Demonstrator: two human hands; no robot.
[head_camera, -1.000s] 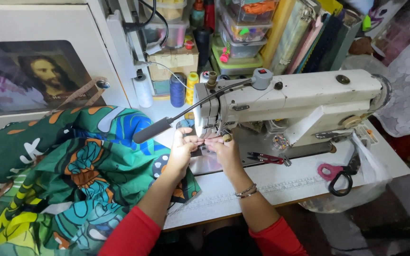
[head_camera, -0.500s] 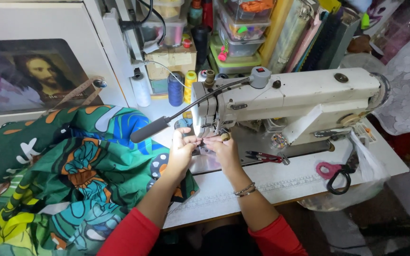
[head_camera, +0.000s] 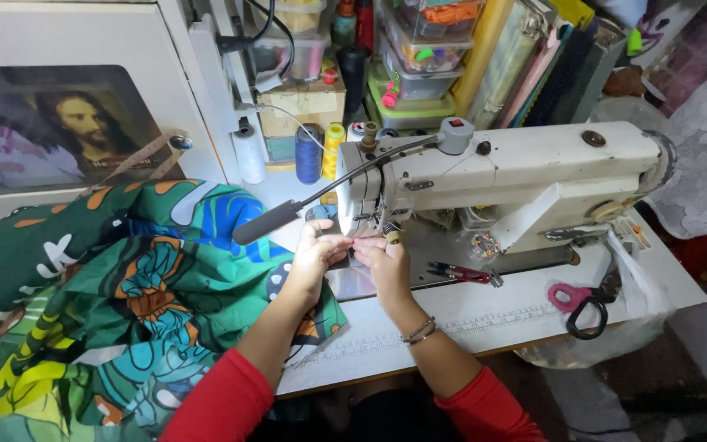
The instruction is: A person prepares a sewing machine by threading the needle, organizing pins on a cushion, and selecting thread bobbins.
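A white sewing machine (head_camera: 517, 176) stands on a white table (head_camera: 484, 315). Both hands meet under its needle end. My left hand (head_camera: 318, 255) rests on the edge of a green, blue and orange printed fabric (head_camera: 132, 303), its fingers pinched toward the needle. My right hand (head_camera: 384, 259) faces it from the right, fingertips pinched at the same spot. What the fingers pinch is too small to tell; it may be thread. A dark lamp arm (head_camera: 267, 223) reaches over the fabric, just above my left hand.
Red thread snips (head_camera: 461, 273) lie on the machine bed. Pink-handled scissors (head_camera: 578, 304) lie near the table's right end beside a clear plastic bag (head_camera: 636, 299). Thread cones (head_camera: 308, 153) and stacked plastic boxes (head_camera: 423, 65) stand behind the machine. A framed picture (head_camera: 51, 131) leans at left.
Both hands stay at the needle with only slight finger movement. The view has shifted a little.
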